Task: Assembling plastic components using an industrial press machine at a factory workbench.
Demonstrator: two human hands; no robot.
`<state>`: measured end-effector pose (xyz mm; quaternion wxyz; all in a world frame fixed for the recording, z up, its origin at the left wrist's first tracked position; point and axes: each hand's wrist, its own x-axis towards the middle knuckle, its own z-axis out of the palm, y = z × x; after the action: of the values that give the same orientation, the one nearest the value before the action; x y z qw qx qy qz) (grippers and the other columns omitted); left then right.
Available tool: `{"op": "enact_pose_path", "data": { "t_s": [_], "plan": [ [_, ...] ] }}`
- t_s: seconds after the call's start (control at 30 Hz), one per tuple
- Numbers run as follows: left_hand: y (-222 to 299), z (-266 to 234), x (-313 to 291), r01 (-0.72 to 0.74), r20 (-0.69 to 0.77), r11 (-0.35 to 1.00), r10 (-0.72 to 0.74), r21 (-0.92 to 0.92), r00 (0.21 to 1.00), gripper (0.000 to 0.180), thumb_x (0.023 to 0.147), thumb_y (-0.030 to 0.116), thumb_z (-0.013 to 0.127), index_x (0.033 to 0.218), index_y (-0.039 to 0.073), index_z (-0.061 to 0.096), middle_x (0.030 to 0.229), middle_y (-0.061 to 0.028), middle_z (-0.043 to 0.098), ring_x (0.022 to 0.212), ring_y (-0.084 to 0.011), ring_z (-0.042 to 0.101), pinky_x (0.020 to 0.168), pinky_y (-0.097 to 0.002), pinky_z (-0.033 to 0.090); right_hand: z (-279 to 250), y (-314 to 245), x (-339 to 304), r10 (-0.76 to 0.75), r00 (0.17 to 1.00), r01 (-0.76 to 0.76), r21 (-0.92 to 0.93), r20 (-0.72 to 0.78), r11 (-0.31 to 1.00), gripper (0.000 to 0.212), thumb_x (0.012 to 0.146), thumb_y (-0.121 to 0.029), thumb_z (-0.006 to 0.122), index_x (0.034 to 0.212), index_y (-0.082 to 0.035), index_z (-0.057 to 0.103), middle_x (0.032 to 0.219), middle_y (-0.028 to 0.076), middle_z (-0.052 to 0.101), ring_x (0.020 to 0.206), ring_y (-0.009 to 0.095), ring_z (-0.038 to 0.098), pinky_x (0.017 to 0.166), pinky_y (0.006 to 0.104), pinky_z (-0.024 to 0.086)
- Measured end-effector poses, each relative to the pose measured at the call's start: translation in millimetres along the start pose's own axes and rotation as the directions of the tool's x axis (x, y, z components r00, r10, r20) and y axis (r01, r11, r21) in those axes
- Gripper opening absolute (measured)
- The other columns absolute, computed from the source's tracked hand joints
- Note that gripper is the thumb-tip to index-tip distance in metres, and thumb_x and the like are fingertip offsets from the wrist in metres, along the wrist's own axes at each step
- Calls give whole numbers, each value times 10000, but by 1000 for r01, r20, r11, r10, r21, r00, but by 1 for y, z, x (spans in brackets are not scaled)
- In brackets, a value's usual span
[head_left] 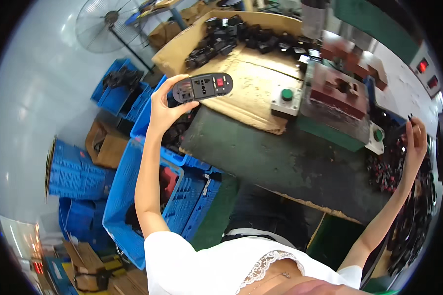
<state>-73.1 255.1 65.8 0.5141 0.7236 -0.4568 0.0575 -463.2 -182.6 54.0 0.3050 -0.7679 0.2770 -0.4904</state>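
My left hand [163, 109] is raised over the left end of the bench and grips a black oval power socket unit [203, 87] by its left end. The socket's face, with its holes and a red switch, is turned upward. Out at the far right, my right hand [415, 138] has its fingers pinched together around a small dark piece [410, 117], too small to name. That hand is above a heap of small red and black parts [380, 173]. Between my hands stands a bench machine with a reddish-brown fixture block [338, 92].
Two green push-button boxes [285, 100] flank the machine. Black plastic units [224, 42] are piled on a cardboard sheet [251, 73] at the back of the dark bench [261, 152]. Blue crates [115, 206] stand at my left, with a fan [110, 19] beyond. Black cords [411, 226] lie at right.
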Motion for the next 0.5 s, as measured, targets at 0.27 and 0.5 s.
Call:
{"op": "enact_pose_path", "data": {
  "t_s": [0.27, 0.5],
  "plan": [
    [-53, -84, -45, 104, -36, 639, -118, 762, 992, 707, 626, 251, 794, 1254, 106, 504, 1160, -115, 591, 1129, -262, 516, 1029, -420, 303, 31, -56, -26, -218, 956, 222, 3, 198, 975, 315, 897, -28, 558, 1211, -14, 542, 778, -61, 454, 638, 25, 343, 590, 152, 306],
    [15, -20, -28, 34, 139, 952, -79, 304, 987, 608, 701, 180, 750, 1239, 37, 505, 1176, -136, 579, 1093, -239, 550, 945, -346, 415, 94, -105, -54, -698, 634, 738, 9, 334, 675, 368, 688, -32, 753, 1024, 2, 608, 1026, 129, 651, 743, 226, 629, 718, 295, 482]
  ]
}}
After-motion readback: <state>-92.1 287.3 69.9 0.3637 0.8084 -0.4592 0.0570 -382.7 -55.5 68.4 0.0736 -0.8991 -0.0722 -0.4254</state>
